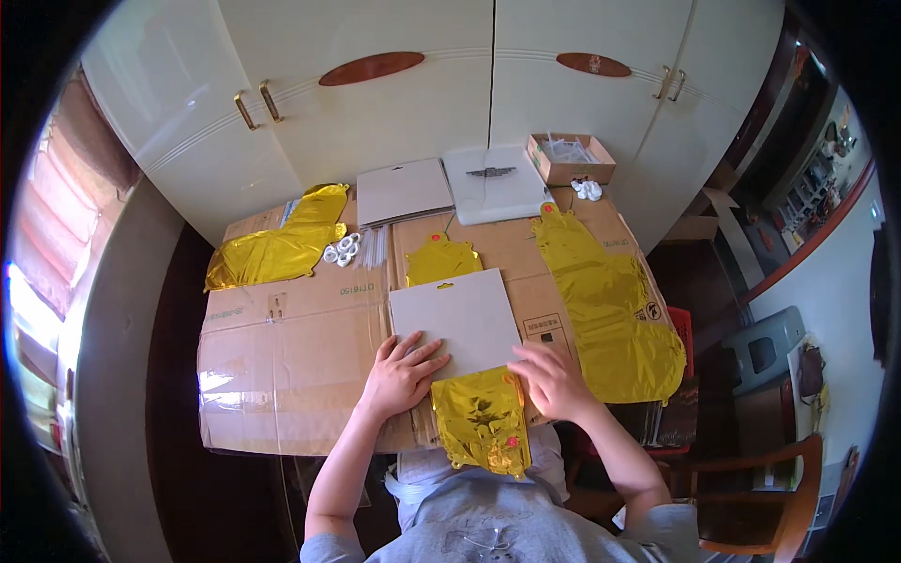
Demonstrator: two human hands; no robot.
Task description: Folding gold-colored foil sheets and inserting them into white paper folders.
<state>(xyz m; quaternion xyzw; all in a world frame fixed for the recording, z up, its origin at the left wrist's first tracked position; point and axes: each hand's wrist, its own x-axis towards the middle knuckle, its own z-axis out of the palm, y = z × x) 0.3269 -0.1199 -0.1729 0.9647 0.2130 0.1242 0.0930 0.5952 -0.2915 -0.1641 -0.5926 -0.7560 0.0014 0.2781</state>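
Observation:
A pale grey card (pixel 460 319) with a small hang slot lies in front of me on the cardboard-covered table. Gold foil sticks out from beneath its far edge, and a creased gold foil piece (pixel 481 422) hangs from its near edge over the table's front. My left hand (pixel 405 377) rests with spread fingers on the card's lower left part. At the lower right corner is my right hand (pixel 554 380), fingers stretched toward the card and the foil's upper edge. Whether its thumb touches the foil is hard to tell.
Flat gold foil balloons lie at left (pixel 272 251) and right (pixel 615 319). Behind the card are white rolls (pixel 343 250), clear plastic sticks (pixel 374 248), stacked grey cards (pixel 404 192), a translucent sheet (pixel 493 188) and an open box (pixel 572 159). White cabinets (pixel 375 113) stand behind the table.

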